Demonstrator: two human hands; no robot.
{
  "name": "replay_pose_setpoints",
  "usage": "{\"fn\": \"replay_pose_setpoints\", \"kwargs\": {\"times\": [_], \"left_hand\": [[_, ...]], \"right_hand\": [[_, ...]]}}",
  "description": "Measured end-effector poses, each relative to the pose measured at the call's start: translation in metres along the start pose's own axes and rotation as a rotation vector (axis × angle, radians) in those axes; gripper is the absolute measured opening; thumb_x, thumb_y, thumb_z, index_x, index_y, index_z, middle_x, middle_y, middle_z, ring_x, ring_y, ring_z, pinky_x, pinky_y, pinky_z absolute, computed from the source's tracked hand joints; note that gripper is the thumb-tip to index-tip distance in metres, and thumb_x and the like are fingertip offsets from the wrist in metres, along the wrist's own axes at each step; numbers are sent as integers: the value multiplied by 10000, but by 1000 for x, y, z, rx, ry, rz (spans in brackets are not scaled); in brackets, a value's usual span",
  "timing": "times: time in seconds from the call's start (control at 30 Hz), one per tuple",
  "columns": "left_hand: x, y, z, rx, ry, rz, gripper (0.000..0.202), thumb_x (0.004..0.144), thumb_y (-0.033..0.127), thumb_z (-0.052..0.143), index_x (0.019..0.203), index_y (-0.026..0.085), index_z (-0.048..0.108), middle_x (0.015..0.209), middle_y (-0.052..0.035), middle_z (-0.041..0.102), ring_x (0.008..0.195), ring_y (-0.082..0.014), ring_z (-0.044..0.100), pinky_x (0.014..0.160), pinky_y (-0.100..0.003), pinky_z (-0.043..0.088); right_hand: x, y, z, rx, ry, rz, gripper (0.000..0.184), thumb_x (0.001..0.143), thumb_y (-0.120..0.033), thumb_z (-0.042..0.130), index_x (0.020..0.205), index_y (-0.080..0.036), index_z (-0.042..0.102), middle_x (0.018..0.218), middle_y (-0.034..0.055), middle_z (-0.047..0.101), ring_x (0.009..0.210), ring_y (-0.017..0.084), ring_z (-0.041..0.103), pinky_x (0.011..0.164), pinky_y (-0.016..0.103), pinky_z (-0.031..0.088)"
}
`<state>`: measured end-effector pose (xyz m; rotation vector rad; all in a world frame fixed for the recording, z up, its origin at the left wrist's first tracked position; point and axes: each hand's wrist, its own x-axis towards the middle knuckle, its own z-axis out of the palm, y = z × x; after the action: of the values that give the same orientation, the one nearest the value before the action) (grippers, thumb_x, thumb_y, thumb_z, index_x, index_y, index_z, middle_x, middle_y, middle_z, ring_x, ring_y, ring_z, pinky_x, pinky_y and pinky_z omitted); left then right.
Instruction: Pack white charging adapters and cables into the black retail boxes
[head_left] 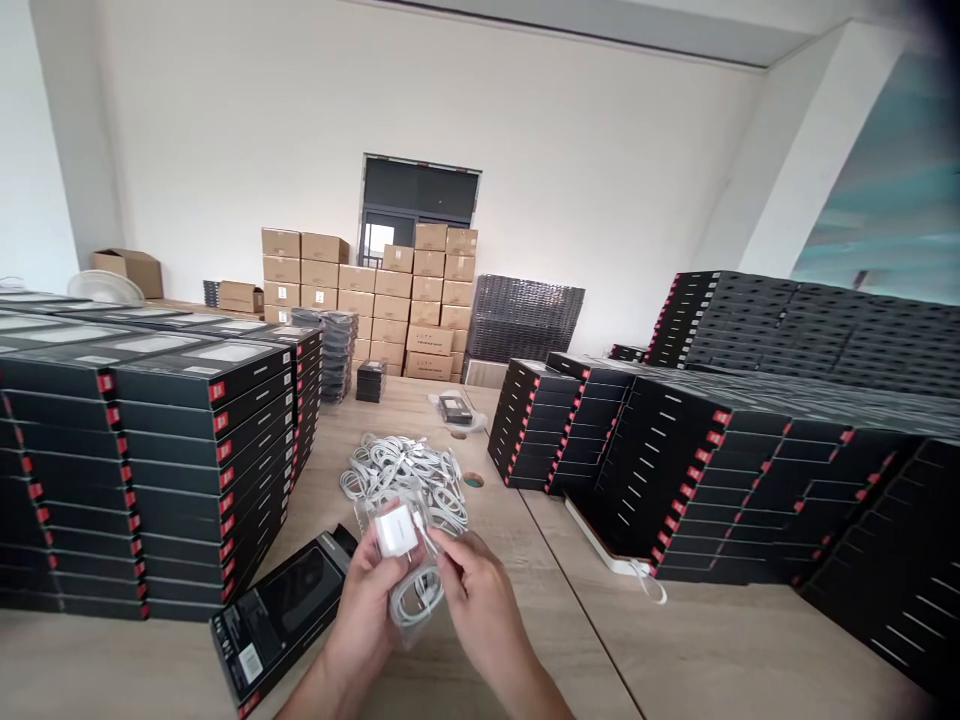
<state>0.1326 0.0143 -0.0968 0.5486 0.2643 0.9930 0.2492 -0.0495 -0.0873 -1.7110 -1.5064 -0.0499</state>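
My left hand (367, 605) is closed around a clear plastic bag (409, 570) that holds a white charger block (396, 530) and a coiled white cable (416, 592). My right hand (480, 595) pinches the bag's right side, its fingers pressed together on the plastic. Both hands hover low over the wooden table (525, 560). Just beyond them lies a heap of coiled white cables (409, 470). An open black box (281, 615) lies flat beside my left wrist.
Tall stacks of black boxes with red tabs stand at the left (150, 470) and the right (712, 480). Brown cartons (375, 300) are piled against the far wall. A small bag with a dark item (455, 408) lies farther back on the table.
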Motion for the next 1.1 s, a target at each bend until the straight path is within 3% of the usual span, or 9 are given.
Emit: {"fn": "replay_pose_setpoints", "kwargs": {"times": [0.1,0.23,0.43,0.53,0.63,0.83,0.93,1.1], "left_hand": [[3,2,-4,16,25,27,844,621,137,752,1392,247,425,961,-55,745,775,-190,697,726,-293,517],[7,5,-9,73,78,111,786,604,138,766,1335,235,494,978,-47,737,786,-178,685,745,-286,513],[10,8,-10,95,117,232,720,619,157,779,1292,244,539,1087,-54,725,896,-179,680,827,-277,500],[10,11,-9,46,106,205,724,612,155,785,1286,247,534,1078,-59,733,891,-184,690,819,-286,509],[9,14,-9,-12,107,144,690,609,158,785,1253,233,550,983,-56,754,809,-181,704,754,-284,526],[9,22,-10,7,110,32,409,592,128,761,984,166,652,869,-63,764,721,-182,706,663,-271,535],[8,22,-9,16,90,-8,405,609,119,737,999,174,643,889,-76,768,765,-198,713,671,-289,543],[5,15,-7,52,25,-65,501,620,131,741,1105,180,626,963,-99,763,878,-253,721,770,-356,554]], "right_hand": [[-1,5,9,75,66,10,309,862,-181,519,1068,-250,739,946,63,746,860,229,694,793,327,535],[-2,2,17,193,121,130,194,831,-213,586,895,-215,769,864,72,762,767,237,707,749,332,545],[-3,-8,26,358,66,178,242,857,-240,567,981,-232,774,1012,92,730,930,255,690,829,362,552],[-5,-6,33,305,85,149,281,866,-209,546,1040,-248,762,1032,98,700,970,265,666,849,399,551],[-9,-5,36,96,138,22,347,836,-130,551,1084,-274,746,990,93,675,949,267,641,831,422,547],[-9,-15,22,-286,107,-253,349,843,-97,515,1095,-229,717,854,84,641,801,259,597,690,402,498],[-5,-12,10,-203,106,-277,260,899,-158,508,1022,-235,723,826,63,633,771,221,600,699,344,491],[2,2,4,146,139,-63,204,924,-228,503,925,-229,707,820,39,651,729,180,627,655,266,487]]}}
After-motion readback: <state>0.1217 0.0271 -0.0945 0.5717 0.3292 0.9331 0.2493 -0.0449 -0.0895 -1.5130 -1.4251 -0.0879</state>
